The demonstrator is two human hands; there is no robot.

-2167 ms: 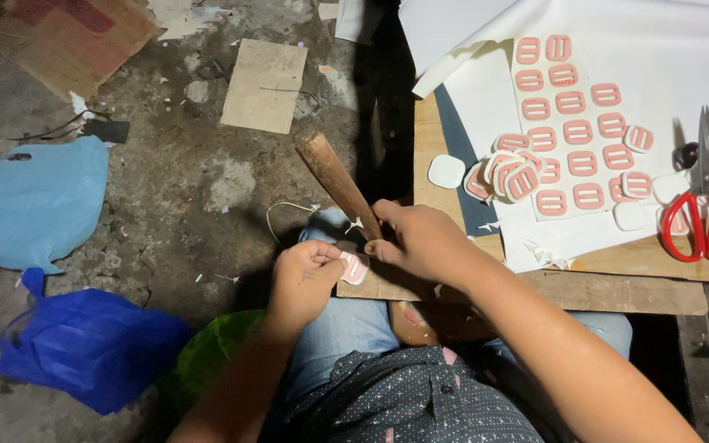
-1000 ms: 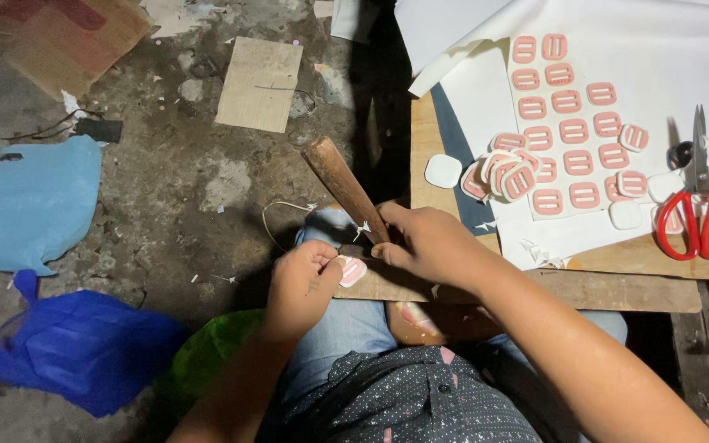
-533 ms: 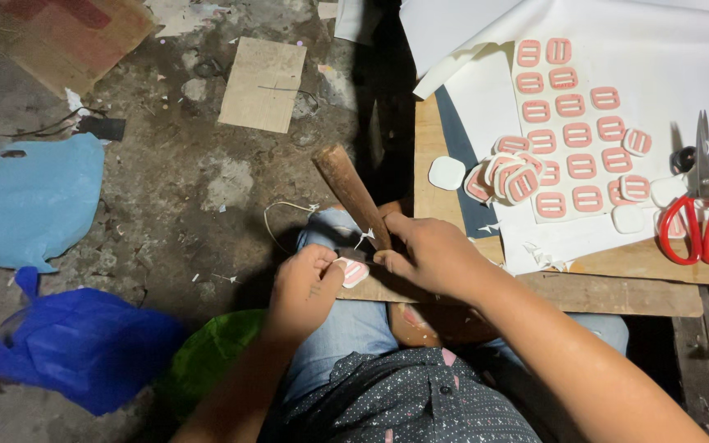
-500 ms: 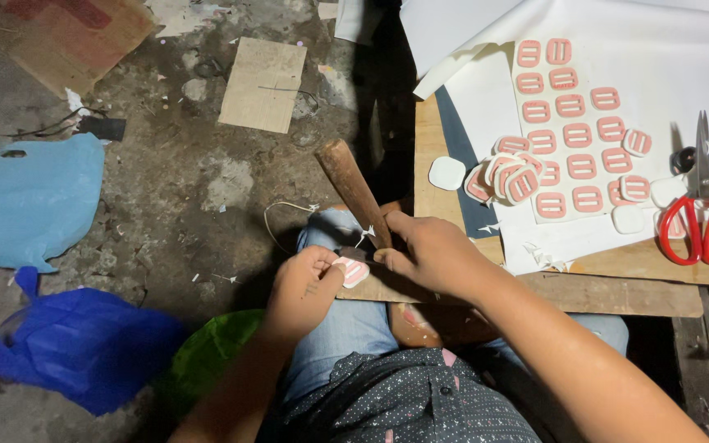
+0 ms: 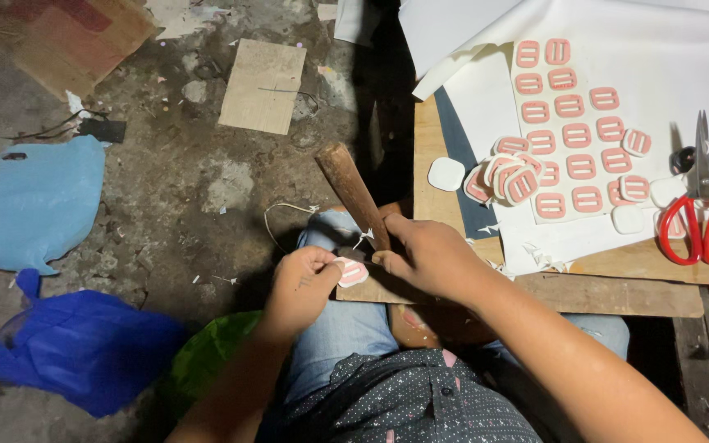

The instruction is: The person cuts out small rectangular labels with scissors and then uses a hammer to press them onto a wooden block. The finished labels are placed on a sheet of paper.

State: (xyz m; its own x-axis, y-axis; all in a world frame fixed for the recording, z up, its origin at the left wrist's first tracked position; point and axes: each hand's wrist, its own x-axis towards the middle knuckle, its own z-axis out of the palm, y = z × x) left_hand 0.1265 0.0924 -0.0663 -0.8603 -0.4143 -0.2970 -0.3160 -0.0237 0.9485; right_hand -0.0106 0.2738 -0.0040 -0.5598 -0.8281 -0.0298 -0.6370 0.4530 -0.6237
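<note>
Gritty concrete floor (image 5: 166, 189) below, wooden desk (image 5: 617, 287) to the right. Left hand (image 5: 301, 283) pinched on a small pink-and-white buckle piece (image 5: 353, 271) over the knee; right hand (image 5: 432, 258) closed around a wooden-handled tool (image 5: 353, 193), right beside that piece. Further right, more pink buckle pieces (image 5: 568, 131) on white sheet (image 5: 658, 74), red scissors (image 5: 699, 213) near them. Blue plastic bags (image 5: 34, 201) on floor, well apart.

scissors (image 5: 702, 215), buckle pile (image 5: 505, 174) rt; left open
</note>
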